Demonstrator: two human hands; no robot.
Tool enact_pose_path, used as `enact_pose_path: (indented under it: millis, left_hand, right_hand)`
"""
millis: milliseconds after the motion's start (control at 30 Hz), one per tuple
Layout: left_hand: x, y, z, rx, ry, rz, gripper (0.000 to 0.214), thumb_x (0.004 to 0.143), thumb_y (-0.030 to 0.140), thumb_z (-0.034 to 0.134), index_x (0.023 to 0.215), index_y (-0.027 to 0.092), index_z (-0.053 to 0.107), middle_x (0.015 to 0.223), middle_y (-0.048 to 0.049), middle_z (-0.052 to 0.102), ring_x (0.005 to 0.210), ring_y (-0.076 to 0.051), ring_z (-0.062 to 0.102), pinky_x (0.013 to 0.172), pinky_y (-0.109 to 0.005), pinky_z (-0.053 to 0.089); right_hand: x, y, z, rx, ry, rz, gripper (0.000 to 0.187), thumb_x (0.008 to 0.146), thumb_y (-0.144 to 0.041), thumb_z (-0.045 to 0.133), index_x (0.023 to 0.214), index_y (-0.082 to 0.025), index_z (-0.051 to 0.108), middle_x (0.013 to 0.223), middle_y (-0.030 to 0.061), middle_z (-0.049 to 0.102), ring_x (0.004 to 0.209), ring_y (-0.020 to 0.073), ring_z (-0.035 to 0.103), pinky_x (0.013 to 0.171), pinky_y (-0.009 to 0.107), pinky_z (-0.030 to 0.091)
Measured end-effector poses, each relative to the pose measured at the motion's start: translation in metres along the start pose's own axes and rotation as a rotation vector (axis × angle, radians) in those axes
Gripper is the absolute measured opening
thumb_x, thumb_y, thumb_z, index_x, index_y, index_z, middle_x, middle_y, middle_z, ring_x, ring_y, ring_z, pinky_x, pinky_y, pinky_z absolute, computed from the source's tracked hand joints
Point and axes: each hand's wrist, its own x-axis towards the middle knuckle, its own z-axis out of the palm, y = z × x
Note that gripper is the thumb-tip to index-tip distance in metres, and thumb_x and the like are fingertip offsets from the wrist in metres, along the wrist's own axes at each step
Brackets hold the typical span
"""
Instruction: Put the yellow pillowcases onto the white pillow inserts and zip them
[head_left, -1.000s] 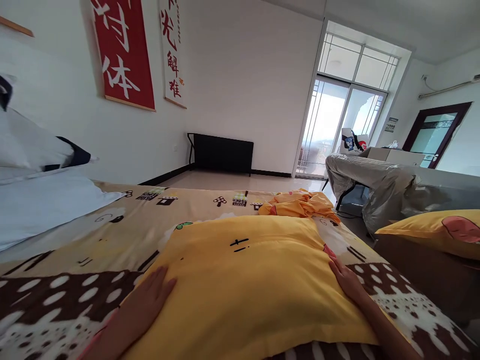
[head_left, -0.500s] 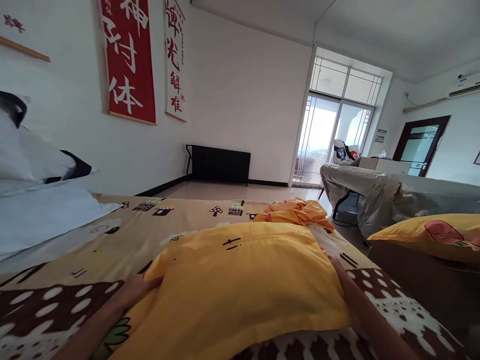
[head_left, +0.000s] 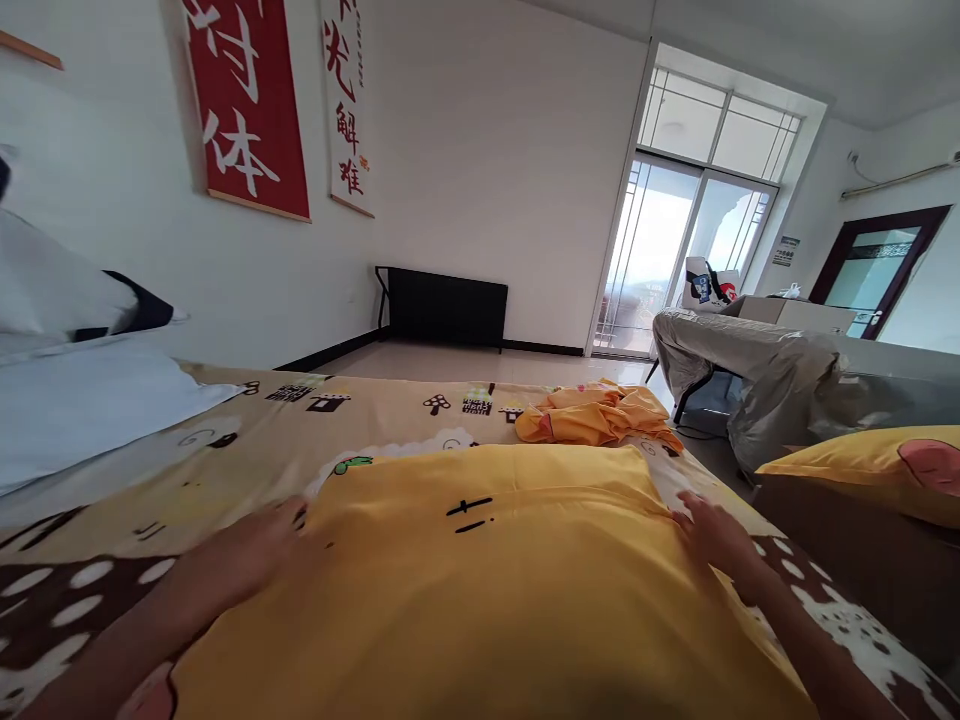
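Note:
A yellow pillow [head_left: 487, 580] with small black marks and a green leaf print lies in front of me on a patterned bed sheet [head_left: 360, 400]. My left hand [head_left: 274, 535] is at its left edge, closed on the fabric, with the fingertips partly blurred. At the right edge, my right hand [head_left: 716, 535] pinches the pillow's side, where folds run inward across the cloth. The near end of the pillow runs out of view at the bottom. Beyond its far edge lies a crumpled orange cloth [head_left: 592, 415].
White pillows or bedding [head_left: 90, 400] are stacked at the left. Another yellow pillow [head_left: 847, 465] rests on a brown surface at the right. Farther back stand a plastic-covered piece of furniture [head_left: 735, 345] and a folded black table [head_left: 446, 310] against the wall.
The pillow lies flatter and fills more of the near view. Both my hands are now more visible beside its edges, the right one higher up. The head view has tilted down slightly.

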Motion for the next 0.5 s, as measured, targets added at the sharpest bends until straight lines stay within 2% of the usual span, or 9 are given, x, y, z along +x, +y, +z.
enact_pose_path:
  millis: [67, 133, 167, 233, 267, 333, 433, 500]
  left_hand:
    - [0.009, 0.065, -0.017, 0.016, 0.021, 0.174, 0.044, 0.087, 0.028, 0.027, 0.121, 0.01, 0.049, 0.13, -0.0172, 0.053, 0.115, -0.027, 0.054, 0.087, -0.034, 0.044]
    - [0.028, 0.133, -0.026, 0.007, 0.02, 0.276, 0.04, 0.088, 0.021, 0.029, 0.122, 0.014, 0.049, 0.128, -0.0145, 0.055, 0.114, -0.025, 0.054, 0.09, -0.034, 0.043]
    - [0.04, 0.164, -0.025, -0.001, 0.021, 0.305, 0.037, 0.088, 0.019, 0.031, 0.119, 0.016, 0.051, 0.125, -0.013, 0.058, 0.113, -0.024, 0.055, 0.09, -0.035, 0.043]
    - [0.063, 0.21, -0.014, -0.021, 0.014, 0.328, 0.032, 0.09, 0.022, 0.037, 0.116, 0.015, 0.054, 0.116, -0.0131, 0.062, 0.108, -0.023, 0.058, 0.093, -0.038, 0.042]
    - [0.073, 0.224, -0.004, -0.035, 0.01, 0.335, 0.03, 0.091, 0.027, 0.04, 0.114, 0.014, 0.055, 0.113, -0.0121, 0.063, 0.105, -0.022, 0.059, 0.093, -0.04, 0.042]
    - [0.086, 0.238, 0.024, -0.062, 0.01, 0.343, 0.033, 0.092, 0.035, 0.042, 0.111, 0.013, 0.057, 0.11, -0.0105, 0.064, 0.102, -0.02, 0.059, 0.093, -0.043, 0.043]
    - [0.091, 0.235, 0.07, -0.091, 0.044, 0.355, 0.037, 0.095, 0.034, 0.033, 0.108, 0.012, 0.06, 0.114, -0.0116, 0.063, 0.109, -0.02, 0.056, 0.098, -0.042, 0.039]
    - [0.09, 0.228, 0.093, -0.104, 0.072, 0.361, 0.039, 0.095, 0.031, 0.028, 0.107, 0.013, 0.061, 0.119, -0.0132, 0.061, 0.115, -0.022, 0.053, 0.102, -0.041, 0.035]
  right_hand:
    - [0.013, -0.065, -0.018, 0.023, 0.051, -0.178, 0.045, 0.089, -0.032, 0.035, 0.126, -0.01, 0.05, 0.125, 0.0186, 0.057, 0.11, 0.0292, 0.056, 0.09, 0.039, 0.04]
    - [0.034, -0.132, -0.031, 0.082, 0.051, -0.387, 0.043, 0.09, -0.031, 0.034, 0.127, -0.014, 0.05, 0.127, 0.0155, 0.056, 0.117, 0.0274, 0.052, 0.095, 0.038, 0.037]
    - [0.047, -0.162, -0.033, 0.096, 0.012, -0.485, 0.041, 0.09, -0.026, 0.033, 0.125, -0.016, 0.052, 0.123, 0.0138, 0.06, 0.115, 0.0264, 0.054, 0.094, 0.038, 0.037]
    - [0.072, -0.204, -0.026, 0.093, -0.051, -0.567, 0.035, 0.088, -0.022, 0.036, 0.115, -0.02, 0.059, 0.113, 0.0092, 0.066, 0.106, 0.0228, 0.059, 0.091, 0.034, 0.039]
    - [0.082, -0.215, -0.017, 0.091, -0.068, -0.582, 0.033, 0.088, -0.022, 0.036, 0.11, -0.02, 0.061, 0.11, 0.0086, 0.067, 0.103, 0.0218, 0.06, 0.089, 0.032, 0.04]
    - [0.096, -0.221, 0.006, 0.092, -0.081, -0.575, 0.032, 0.091, -0.023, 0.034, 0.103, -0.02, 0.063, 0.107, 0.0085, 0.068, 0.1, 0.0199, 0.062, 0.088, 0.03, 0.04]
    - [0.098, -0.208, 0.044, 0.122, -0.076, -0.553, 0.035, 0.095, -0.024, 0.029, 0.105, -0.02, 0.063, 0.113, 0.0073, 0.066, 0.108, 0.0171, 0.058, 0.093, 0.029, 0.037]
    - [0.093, -0.199, 0.064, 0.153, -0.069, -0.543, 0.036, 0.097, -0.026, 0.028, 0.11, -0.021, 0.061, 0.123, 0.005, 0.062, 0.118, 0.0149, 0.051, 0.1, 0.029, 0.032]
